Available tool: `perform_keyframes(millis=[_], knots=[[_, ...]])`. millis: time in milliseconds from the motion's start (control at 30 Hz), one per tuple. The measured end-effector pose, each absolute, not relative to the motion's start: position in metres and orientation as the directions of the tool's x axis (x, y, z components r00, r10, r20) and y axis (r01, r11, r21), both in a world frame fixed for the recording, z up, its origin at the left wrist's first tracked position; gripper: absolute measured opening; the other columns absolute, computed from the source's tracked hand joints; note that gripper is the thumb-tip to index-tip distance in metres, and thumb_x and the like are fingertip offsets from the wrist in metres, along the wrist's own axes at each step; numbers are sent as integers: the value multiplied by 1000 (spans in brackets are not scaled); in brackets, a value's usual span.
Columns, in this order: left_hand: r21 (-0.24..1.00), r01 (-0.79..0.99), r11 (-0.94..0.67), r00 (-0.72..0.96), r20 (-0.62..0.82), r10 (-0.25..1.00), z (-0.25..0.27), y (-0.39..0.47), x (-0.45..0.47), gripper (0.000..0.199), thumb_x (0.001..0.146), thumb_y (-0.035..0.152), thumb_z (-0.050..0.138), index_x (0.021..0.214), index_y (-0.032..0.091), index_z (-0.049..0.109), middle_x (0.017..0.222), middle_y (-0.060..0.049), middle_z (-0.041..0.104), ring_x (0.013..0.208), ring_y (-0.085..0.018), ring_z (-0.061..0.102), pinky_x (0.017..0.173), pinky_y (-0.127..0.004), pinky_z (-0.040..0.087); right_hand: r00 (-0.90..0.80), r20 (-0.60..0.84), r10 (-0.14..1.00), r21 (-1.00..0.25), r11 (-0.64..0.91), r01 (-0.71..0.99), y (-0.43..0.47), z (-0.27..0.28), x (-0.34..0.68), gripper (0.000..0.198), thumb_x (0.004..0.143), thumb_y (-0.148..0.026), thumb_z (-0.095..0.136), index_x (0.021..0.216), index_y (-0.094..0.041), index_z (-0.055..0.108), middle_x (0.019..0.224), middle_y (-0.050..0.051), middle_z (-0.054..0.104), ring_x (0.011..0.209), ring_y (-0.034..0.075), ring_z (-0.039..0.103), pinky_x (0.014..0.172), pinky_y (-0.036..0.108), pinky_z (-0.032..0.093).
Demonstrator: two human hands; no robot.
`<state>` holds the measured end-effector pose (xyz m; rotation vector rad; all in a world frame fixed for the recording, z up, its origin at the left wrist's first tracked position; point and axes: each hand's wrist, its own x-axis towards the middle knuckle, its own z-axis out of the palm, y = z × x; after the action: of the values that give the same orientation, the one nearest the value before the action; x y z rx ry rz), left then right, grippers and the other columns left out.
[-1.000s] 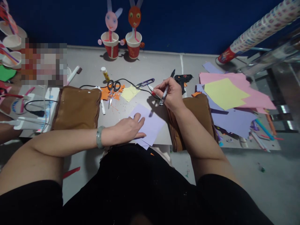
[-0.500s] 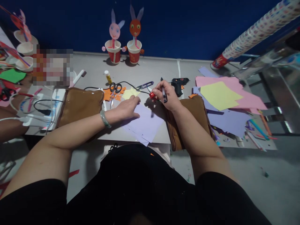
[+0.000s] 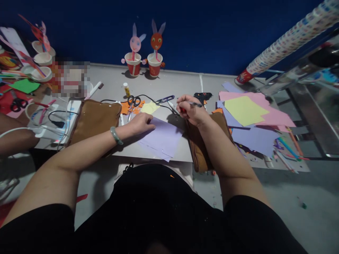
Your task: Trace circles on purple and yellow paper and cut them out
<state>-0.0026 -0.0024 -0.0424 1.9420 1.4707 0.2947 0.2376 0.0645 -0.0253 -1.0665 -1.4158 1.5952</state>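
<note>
My left hand (image 3: pixel 143 123) rests on the left part of a purple paper sheet (image 3: pixel 165 135), its fingers bent and the thumb apart from them. A greenish bangle (image 3: pixel 116 136) circles that wrist. Raised over the sheet's right side, my right hand (image 3: pixel 192 110) is closed round a dark pen (image 3: pixel 195 104). A small red piece (image 3: pixel 182 110) also shows among its fingers, partly hidden; I cannot tell its kind. Near my left hand lie scissors (image 3: pixel 134 101), yellow paper (image 3: pixel 149 108) and orange paper scraps (image 3: pixel 125 107). A purple-handled cutter (image 3: pixel 165 99) lies farther back.
Brown cloth pads (image 3: pixel 96 118) flank the work spot. A glue stick (image 3: pixel 126 89) and two rabbit-faced paper cups (image 3: pixel 134 67) stand behind. A black glue gun (image 3: pixel 203 96) and stacked coloured paper (image 3: pixel 246 111) are on the right. A power strip (image 3: pixel 70 121) and another person's arm are at left.
My left hand's fingers have drawn in on the purple sheet. The pen in my right hand has swung from near upright to nearly level. The whole view has shifted slightly.
</note>
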Motion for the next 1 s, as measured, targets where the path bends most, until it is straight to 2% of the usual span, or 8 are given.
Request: perform_keyframes(millis=[200,333,500,633,700,767,867,1000], knots=[[764,645,-26,287,-211,934,-41,-4,-17,28,77,29,72,57,18,56,51,3,50,53,-10,43,55,-29,28,-538,-114,835,-938,88,336,57,-22,243,28,72,-27,83,96,-21,70,81,3,74,72,17,67,66,29,54],[814,580,-6,315,-218,924,-46,-2,-19,29,80,27,69,56,18,56,52,3,53,52,-9,45,53,-27,30,-598,-167,784,-895,133,425,57,-24,245,20,76,-23,76,95,-21,70,82,4,74,75,19,69,73,34,57],[819,561,120,248,-305,919,-48,-4,-15,16,81,20,69,95,16,63,59,3,59,53,-11,54,56,-26,38,-587,-113,802,-750,318,580,58,-28,243,17,76,-14,69,92,-19,72,77,3,71,70,17,64,73,34,53],[543,824,-158,252,-102,962,-35,-19,-9,48,86,22,67,131,12,53,96,-9,72,79,-19,64,69,-31,46,-578,-106,809,-617,402,677,60,-31,242,23,76,-8,67,95,-18,74,79,4,72,73,18,63,74,32,49],[273,883,-382,402,-18,916,-29,-32,0,32,94,21,57,124,11,58,114,-16,69,91,-23,65,73,-34,46,-591,-106,800,-549,449,705,61,-31,242,26,79,-7,64,98,-19,76,78,4,73,72,18,62,72,31,46],[94,802,-589,597,-106,795,-27,-47,12,24,96,11,45,107,10,66,103,-16,71,88,-24,66,72,-34,46,-611,-109,784,-472,500,726,62,-31,241,27,81,-7,62,100,-20,76,76,3,72,70,18,60,70,30,43],[-39,664,-746,737,-130,663,-30,-66,32,30,99,10,43,112,5,68,110,-22,71,105,-31,67,81,-39,49,-639,-108,762,-382,562,734,63,-31,240,26,84,-9,62,101,-21,77,72,3,69,68,18,58,68,30,39],[-88,664,-743,722,-182,667,-37,-76,45,61,101,44,55,139,-3,57,142,-34,57,127,-46,59,99,-53,48,-656,-96,749,-401,574,714,65,-35,241,23,85,-12,63,101,-22,77,73,3,70,68,18,58,70,29,40]])
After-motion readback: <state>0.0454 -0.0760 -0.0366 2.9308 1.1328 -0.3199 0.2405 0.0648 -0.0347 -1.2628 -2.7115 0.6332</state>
